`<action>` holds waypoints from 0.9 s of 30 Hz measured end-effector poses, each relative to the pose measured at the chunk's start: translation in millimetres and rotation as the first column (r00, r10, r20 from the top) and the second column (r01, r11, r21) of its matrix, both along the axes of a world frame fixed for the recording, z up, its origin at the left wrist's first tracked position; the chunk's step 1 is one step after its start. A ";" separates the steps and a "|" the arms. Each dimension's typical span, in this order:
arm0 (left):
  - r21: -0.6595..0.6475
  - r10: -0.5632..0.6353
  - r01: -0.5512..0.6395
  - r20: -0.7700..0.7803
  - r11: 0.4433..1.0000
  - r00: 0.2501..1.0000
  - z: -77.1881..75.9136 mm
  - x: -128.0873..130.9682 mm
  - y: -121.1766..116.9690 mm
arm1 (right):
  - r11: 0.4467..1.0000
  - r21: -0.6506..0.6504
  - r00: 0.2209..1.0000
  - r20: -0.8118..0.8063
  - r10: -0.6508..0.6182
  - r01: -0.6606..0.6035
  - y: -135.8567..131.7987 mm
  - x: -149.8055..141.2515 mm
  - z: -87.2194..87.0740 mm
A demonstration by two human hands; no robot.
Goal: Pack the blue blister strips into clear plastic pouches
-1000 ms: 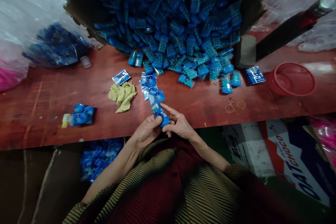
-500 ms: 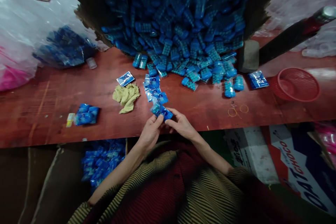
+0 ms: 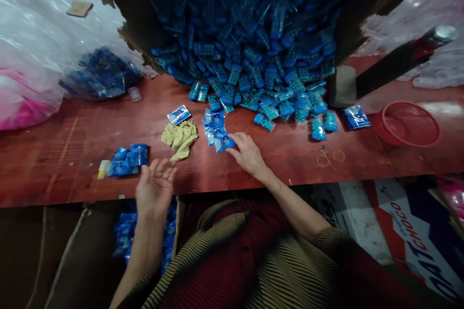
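Note:
My left hand (image 3: 155,186) is open, palm up with fingers spread, just right of a small group of filled blue packets (image 3: 121,166) near the table's front edge. My right hand (image 3: 249,155) pinches the edge of a flat, shiny blue packet (image 3: 223,142) between thumb and fingers. That packet lies at the near end of a short spread of similar flat blue packets (image 3: 213,119). To their left sits a crumpled yellowish cloth (image 3: 180,137), with a blue-and-white packet (image 3: 179,115) at its far side.
A large heap of clear, blue-capped containers with blue beads (image 3: 268,77) spills from a dark carton at the back. A red plastic basket (image 3: 409,125), a hammer-like tool (image 3: 391,67) and rubber bands (image 3: 322,160) are at right. Blue packets (image 3: 125,234) fill a box below the table edge.
The filled packet both hands held has left them; the group at left now has another packet on it. My left hand moved left and opened; my right reached forward to the flat packets.

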State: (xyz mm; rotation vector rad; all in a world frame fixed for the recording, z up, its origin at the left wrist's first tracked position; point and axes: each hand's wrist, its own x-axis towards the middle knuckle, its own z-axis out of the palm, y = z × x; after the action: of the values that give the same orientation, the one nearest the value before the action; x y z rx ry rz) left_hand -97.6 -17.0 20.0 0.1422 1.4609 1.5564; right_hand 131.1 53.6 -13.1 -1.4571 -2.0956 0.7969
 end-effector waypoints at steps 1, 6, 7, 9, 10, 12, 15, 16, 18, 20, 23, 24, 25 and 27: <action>-0.014 -0.082 0.082 -0.030 0.997 0.996 -3.2 6.1 -2.0 | 0.999 0.015 0.998 0.063 0.027 -0.028 8.4 -4.6 3.0; 0.010 -0.177 0.244 -0.661 0.970 0.729 -22.2 29.1 17.9 | 0.948 0.100 0.937 0.214 0.277 -0.303 32.7 -62.2 13.2; 0.034 -0.110 0.210 -0.764 0.977 0.635 -25.8 24.9 27.4 | 0.923 0.133 0.917 0.226 0.327 -0.362 35.2 -77.4 11.9; 0.039 -0.048 0.167 -0.873 0.985 0.486 -33.9 10.6 47.9 | 0.885 0.166 0.890 0.229 0.394 -0.435 40.1 -105.7 4.5; 0.018 -0.063 0.177 -0.897 0.984 0.438 -38.7 3.1 57.3 | 0.879 0.176 0.888 0.217 0.405 -0.444 42.4 -117.2 -1.0; -0.053 -0.149 0.246 -0.908 0.968 0.391 -49.2 -7.1 70.1 | 0.876 0.200 0.896 0.171 0.409 -0.438 45.4 -133.1 -12.9; -0.133 -0.246 0.318 -0.904 0.939 0.349 -62.7 -4.6 69.6 | 0.893 0.226 0.921 0.073 0.383 -0.389 43.3 -137.8 -23.6; -0.152 -0.262 0.323 -0.906 0.934 0.332 -65.5 -0.1 65.4 | 0.897 0.227 0.925 0.048 0.378 -0.379 41.5 -134.4 -23.9; -0.186 -0.289 0.330 -0.910 0.925 0.297 -68.7 10.9 55.3 | 0.893 0.210 0.916 0.044 0.399 -0.399 38.8 -120.3 -21.0; -0.210 -0.309 0.346 -0.914 0.915 0.262 -69.7 20.5 46.5 | 0.847 0.196 0.870 0.115 0.480 -0.494 38.9 -97.2 -16.6; -0.287 -0.361 0.374 -0.921 0.882 0.145 -69.9 28.5 39.3 | 0.896 0.190 0.907 0.218 0.360 -0.401 40.9 -52.1 -12.8; -0.310 -0.375 0.381 -0.921 0.871 0.108 -70.1 29.8 39.0 | 0.921 0.178 0.920 0.256 0.295 -0.345 40.4 -37.5 -12.9; -0.324 -0.382 0.386 -0.921 0.864 0.081 -70.5 30.7 40.0 | 0.940 0.166 0.925 0.295 0.241 -0.298 38.9 -24.7 -13.7; -0.327 -0.379 0.395 -0.923 0.858 0.060 -71.3 32.3 45.5 | 0.962 0.155 0.925 0.345 0.159 -0.224 33.6 -6.9 -17.7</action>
State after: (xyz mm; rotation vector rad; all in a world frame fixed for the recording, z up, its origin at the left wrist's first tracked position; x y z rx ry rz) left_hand -65.3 28.4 -51.3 1.7558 2.0791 0.8774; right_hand 124.3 87.2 -30.8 -1.3694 -2.5197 0.4199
